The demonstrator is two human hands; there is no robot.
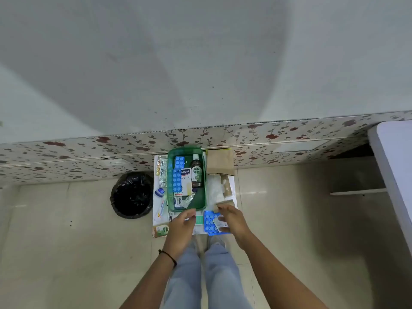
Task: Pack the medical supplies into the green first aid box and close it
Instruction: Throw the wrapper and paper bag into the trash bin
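The green first aid box (pixel 170 175) stands open on a small white table (pixel 231 186), holding a brown antiseptic bottle (pixel 196 172), blue pill strips (pixel 177 181) and a plaster box (pixel 186 175). My left hand (pixel 181 226) hovers just in front of the box with fingers apart and nothing in it. My right hand (pixel 231 217) rests over a blue blister pack (pixel 209 221) at the table's front, its fingers pinching a small silvery strip (pixel 219 224). Left of the box lie foil strips (pixel 162 170), a small blue-lidded jar (pixel 159 192), a tube (pixel 161 208) and a green-labelled pack (pixel 161 230).
A bin lined with a black bag (pixel 131 195) stands left of the table. A brown paper bag (pixel 219 162) leans against the flowered wall strip behind. Brown rolls (pixel 226 186) and clear plastic lie right of the box. A white table edge (pixel 392 166) is at far right.
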